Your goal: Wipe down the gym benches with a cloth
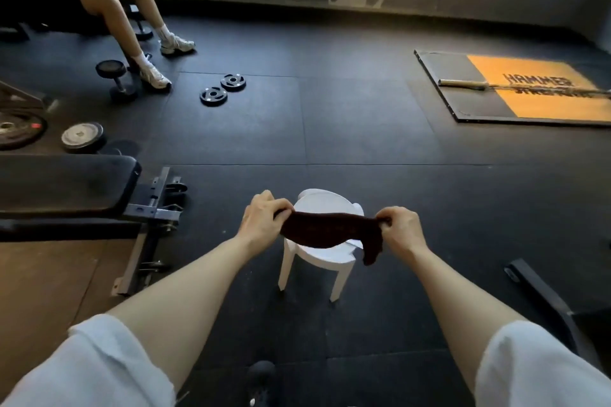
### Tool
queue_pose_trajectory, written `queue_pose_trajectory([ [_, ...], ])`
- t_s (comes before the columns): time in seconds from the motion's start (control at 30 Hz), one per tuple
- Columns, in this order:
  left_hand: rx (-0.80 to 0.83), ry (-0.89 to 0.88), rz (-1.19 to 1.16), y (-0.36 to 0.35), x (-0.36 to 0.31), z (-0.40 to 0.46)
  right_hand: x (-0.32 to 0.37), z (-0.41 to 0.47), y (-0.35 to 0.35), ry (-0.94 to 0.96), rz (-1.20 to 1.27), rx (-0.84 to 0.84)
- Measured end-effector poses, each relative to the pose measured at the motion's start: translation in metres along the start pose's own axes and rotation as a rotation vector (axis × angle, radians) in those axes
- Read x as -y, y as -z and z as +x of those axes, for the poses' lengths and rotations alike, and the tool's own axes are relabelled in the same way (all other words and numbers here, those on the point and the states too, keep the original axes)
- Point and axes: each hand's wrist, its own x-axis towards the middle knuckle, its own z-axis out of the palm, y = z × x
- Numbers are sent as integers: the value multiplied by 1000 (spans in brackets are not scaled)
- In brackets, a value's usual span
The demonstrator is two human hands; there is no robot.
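Black rubber gym floor [363, 129], dim light. Left hand [263, 220] and right hand [401, 230], each pinching one end of a dark cloth [330, 230], stretched between them above a white stool [319, 251]. Padded bench [66, 185], black, at left, well apart from the cloth. Two weight plates [223, 89] beyond; lifting platform [515, 89] with barbell [496, 85], far right.

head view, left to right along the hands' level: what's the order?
black bench pad → bench frame → left hand → dark cloth held over the white stool → right hand
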Motion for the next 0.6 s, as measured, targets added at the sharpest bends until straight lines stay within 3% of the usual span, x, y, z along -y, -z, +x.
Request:
queue_pose_trajectory([
  [0.27, -218, 60, 138, -28, -9, 93, -9, 122, 0, 234, -1, -67],
  [0.43, -227, 127, 300, -91, 6, 105, -52, 159, -33, 308, -69, 16],
  [0.47, -166, 127, 338, -106, 16, 105, -65, 167, -43, 310, -89, 82],
  [0.6, 488, 338, 395, -179, 51, 88, -113, 173, -91, 207, -406, 708],
])
